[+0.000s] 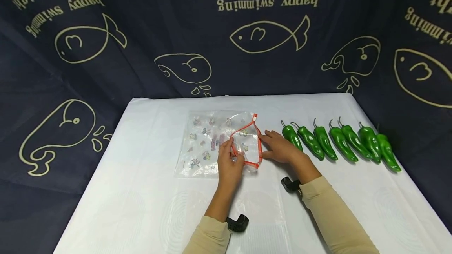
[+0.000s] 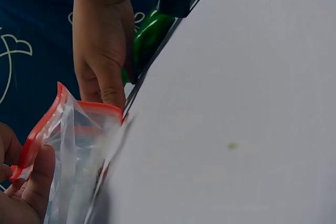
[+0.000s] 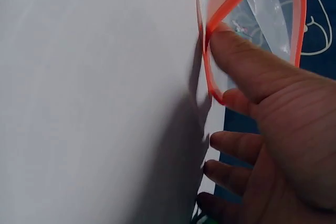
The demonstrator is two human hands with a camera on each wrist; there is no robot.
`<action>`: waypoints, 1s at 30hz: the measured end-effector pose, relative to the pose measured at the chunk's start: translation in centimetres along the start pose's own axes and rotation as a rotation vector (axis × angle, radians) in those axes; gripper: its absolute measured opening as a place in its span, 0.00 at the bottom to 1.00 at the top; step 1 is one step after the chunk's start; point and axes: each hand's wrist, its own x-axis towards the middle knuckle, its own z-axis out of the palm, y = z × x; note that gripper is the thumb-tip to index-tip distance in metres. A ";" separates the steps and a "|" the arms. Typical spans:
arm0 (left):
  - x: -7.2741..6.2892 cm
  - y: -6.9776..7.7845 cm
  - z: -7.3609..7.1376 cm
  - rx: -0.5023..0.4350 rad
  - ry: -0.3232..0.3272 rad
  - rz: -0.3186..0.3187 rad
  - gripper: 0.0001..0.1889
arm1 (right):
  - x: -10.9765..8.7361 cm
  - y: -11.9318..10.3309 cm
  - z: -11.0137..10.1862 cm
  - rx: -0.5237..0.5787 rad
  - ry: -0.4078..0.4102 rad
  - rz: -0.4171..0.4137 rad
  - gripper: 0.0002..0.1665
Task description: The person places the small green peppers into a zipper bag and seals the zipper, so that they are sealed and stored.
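A clear zip bag (image 1: pixel 201 156) with a red zip rim and small printed figures lies flat on the white table, its mouth spread apart toward the right. My left hand (image 1: pixel 230 164) pinches the near-left part of the red rim (image 2: pixel 31 140) between thumb and fingers. At the opposite side of the mouth is my right hand (image 1: pixel 282 148), its thumb (image 3: pixel 241 56) and forefinger touching the rim at separate spots. The other fingers of that hand are spread over the table. Through the open mouth, no contents show inside the bag.
Several green peppers (image 1: pixel 321 140) lie in a row to the right of the bag, stems pointing away. A dark cloth (image 1: pixel 197 19) with fish and whale drawings hangs behind and beside the white table (image 1: pixel 141 136).
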 end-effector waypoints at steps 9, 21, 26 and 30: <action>0.2 -0.2 -0.1 -0.016 -0.013 -0.056 0.33 | -1.5 -0.2 -1.3 0.091 0.124 -0.066 0.41; 0.0 -0.1 -0.1 0.001 -0.014 -0.070 0.33 | -4.6 1.5 -3.9 0.073 0.243 0.036 0.38; 0.0 0.0 -0.1 -0.013 -0.004 -0.051 0.33 | -5.3 2.5 -4.2 0.060 0.258 0.066 0.38; 0.0 0.1 -0.2 -0.019 0.001 -0.040 0.33 | -5.5 3.1 -4.4 0.069 0.264 0.093 0.38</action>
